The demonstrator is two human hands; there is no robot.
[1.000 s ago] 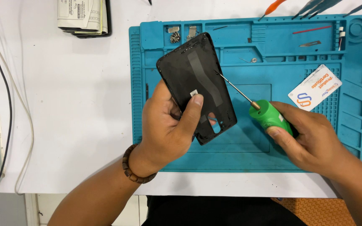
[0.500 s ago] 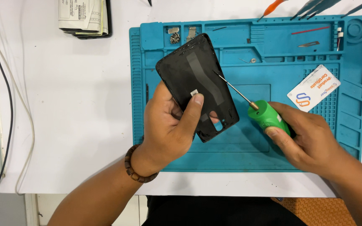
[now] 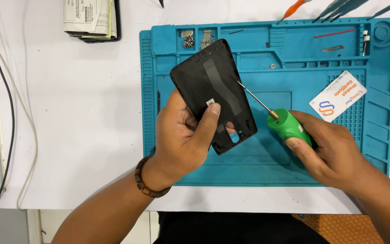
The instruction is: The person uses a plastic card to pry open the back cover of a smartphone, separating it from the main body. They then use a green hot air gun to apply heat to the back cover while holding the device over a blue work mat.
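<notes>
A: What's your left hand (image 3: 183, 140) gripping?
B: It's pinching the black plastic phone back cover (image 3: 213, 97), tilted above the teal silicone repair mat (image 3: 258, 167) on the white counter (image 3: 68, 113).
A: And your right hand (image 3: 328, 151)?
B: It's wrapped around the green-handled screwdriver (image 3: 287, 126), tip touching the cover's edge.

The left hand (image 3: 183, 140) has tilted the phone shell (image 3: 213, 95) slightly, so its top end sits a little higher on the mat (image 3: 168, 49). The screwdriver (image 3: 274, 117) tip has crept along the shell's right edge.
</notes>
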